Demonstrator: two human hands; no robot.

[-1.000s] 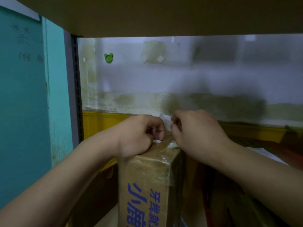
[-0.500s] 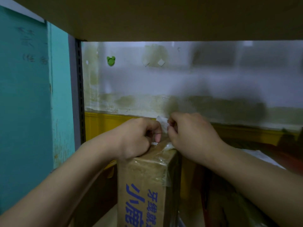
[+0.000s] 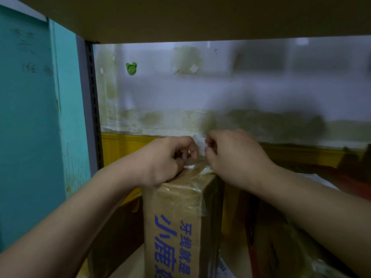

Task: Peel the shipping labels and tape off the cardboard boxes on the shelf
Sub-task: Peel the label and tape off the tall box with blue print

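A tall brown cardboard box (image 3: 176, 223) with blue printed characters stands upright on the shelf, its top wrapped in clear tape. My left hand (image 3: 164, 161) rests on the box's top left corner with fingers curled, seemingly pinching at the tape there. My right hand (image 3: 234, 155) is at the top right and pinches a white strip of label or tape (image 3: 199, 142) that stands up between the two hands. A loose white edge (image 3: 204, 170) lies on the box top under my right hand.
The upper shelf board (image 3: 200, 17) hangs low overhead. A dark metal upright (image 3: 93, 109) and teal wall (image 3: 36, 117) close the left side. Yellow crate edge (image 3: 124, 145) runs behind. More dark boxes (image 3: 271, 237) stand to the right, one (image 3: 118, 227) to the left.
Both hands have crept slightly up and closer together at the box top; the white strip stands a little higher between them. The box has not moved.
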